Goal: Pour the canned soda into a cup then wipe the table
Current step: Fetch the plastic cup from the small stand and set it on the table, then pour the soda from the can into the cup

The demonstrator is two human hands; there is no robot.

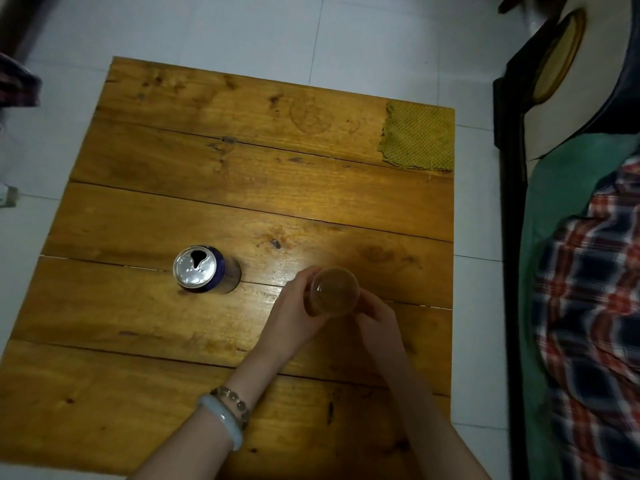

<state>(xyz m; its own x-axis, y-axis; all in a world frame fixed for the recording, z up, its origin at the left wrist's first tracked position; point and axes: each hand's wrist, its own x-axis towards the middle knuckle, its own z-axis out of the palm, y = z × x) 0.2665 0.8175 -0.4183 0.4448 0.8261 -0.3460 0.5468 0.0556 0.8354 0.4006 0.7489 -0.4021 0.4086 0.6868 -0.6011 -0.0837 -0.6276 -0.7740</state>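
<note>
- The wooden plank table [242, 188] fills most of the view and stands on a pale tiled floor [381, 46].
- On the table's left half stands the soda can [204, 270], upright, blue-sided with a silver top. Its mouth is open, and it stands apart from both hands.
- The left wrist wears two bracelets [227, 414], a pale smooth bangle and a beaded one beside it.
- The left hand [294, 310] reaches forward from the near edge, and its fingers curl round the left side of the cup, gripping it.
- The cup [334, 292] is right of the can, near the middle of the table, upright between the two hands and seen from above. It is see-through and looks amber. Whether that colour is drink or the wood showing through cannot be told, nor whether its base rests on the table.
- The right hand [377, 318] grasps the cup's right side, its fingers wrapped against the wall.
- At the table's far right corner lies a yellow-green mesh cloth [417, 138], flat, well apart from the cup and the hands.
- Right of the table, a green cover [561, 188] and a red, white and blue plaid fabric [588, 306] lie on dark-framed furniture.
</note>
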